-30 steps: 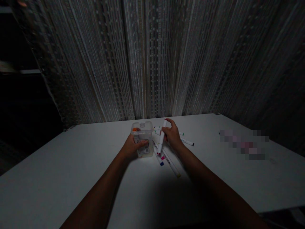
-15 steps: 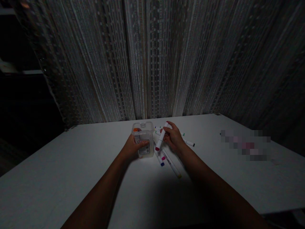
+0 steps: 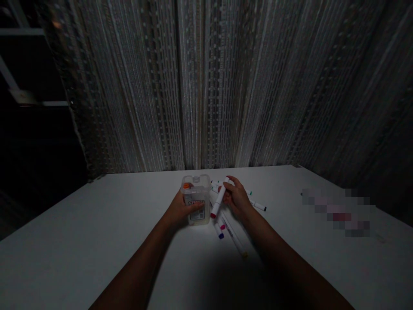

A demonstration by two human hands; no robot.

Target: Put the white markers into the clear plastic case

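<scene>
White desk under a grey woven curtain: near its far edge, the left hand grips a clear plastic box, the right hand grasps a white marker, loose markers lying around.

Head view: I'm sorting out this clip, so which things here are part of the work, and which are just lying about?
In use:
left hand gripping the clear box
right hand holding a white marker

Lying about:
loose markers
blurred object
curtain
</scene>
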